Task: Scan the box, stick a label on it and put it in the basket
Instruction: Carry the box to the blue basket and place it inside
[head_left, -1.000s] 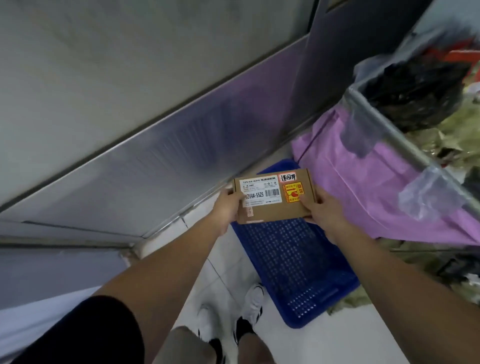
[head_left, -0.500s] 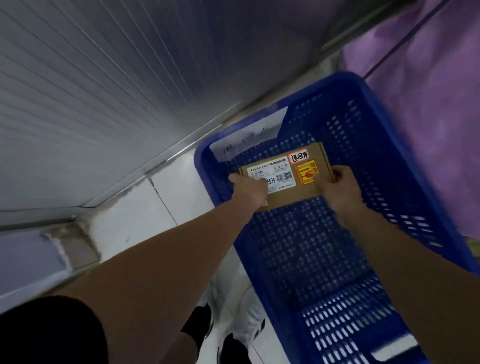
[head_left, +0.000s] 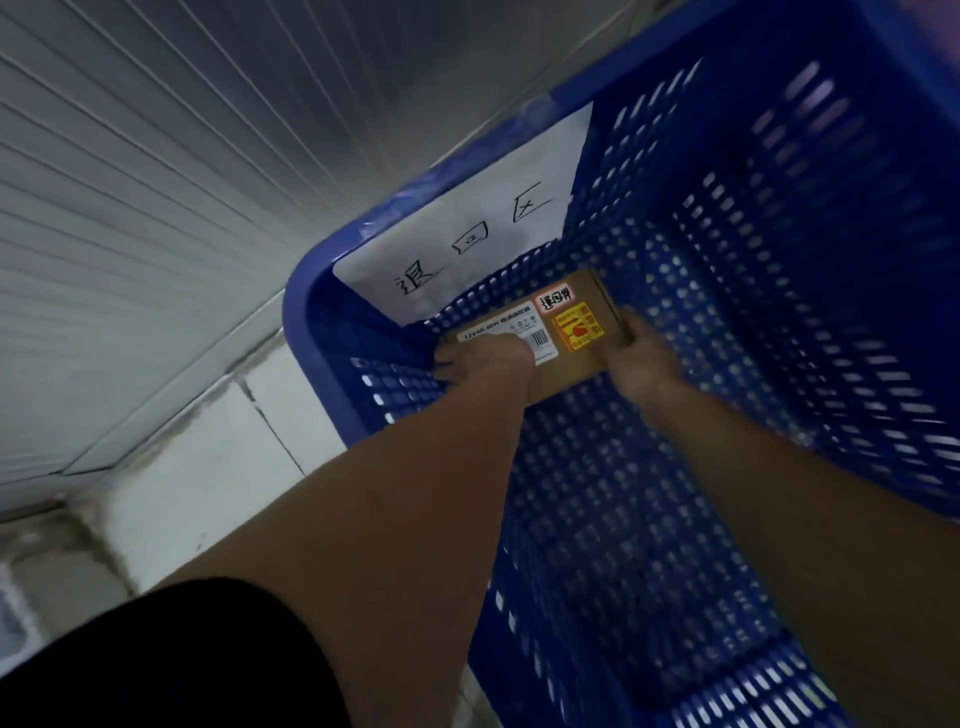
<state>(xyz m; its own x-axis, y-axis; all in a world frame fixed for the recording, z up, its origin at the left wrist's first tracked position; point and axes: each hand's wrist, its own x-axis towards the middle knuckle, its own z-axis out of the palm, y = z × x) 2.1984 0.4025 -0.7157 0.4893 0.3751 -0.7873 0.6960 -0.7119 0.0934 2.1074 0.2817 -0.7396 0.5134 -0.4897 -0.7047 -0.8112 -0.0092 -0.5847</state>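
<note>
A flat brown cardboard box (head_left: 571, 366) lies low inside the blue perforated plastic basket (head_left: 753, 312), in its far left corner. The box carries a white barcode label, a small white-and-red sticker and a yellow-and-red sticker. My left hand (head_left: 485, 358) grips the box's left end and covers part of the barcode label. My right hand (head_left: 641, 358) holds its right end. Whether the box rests on the basket floor I cannot tell.
A white paper sheet (head_left: 467, 234) with handwritten characters is fixed to the basket's far wall. A ribbed grey metal wall (head_left: 182, 182) rises at the left. The basket stands on pale floor tiles (head_left: 218, 452).
Both hands have carried the box down from above the basket into its far corner. The view has tilted down and closer, and the pink bag at the right has left the frame.
</note>
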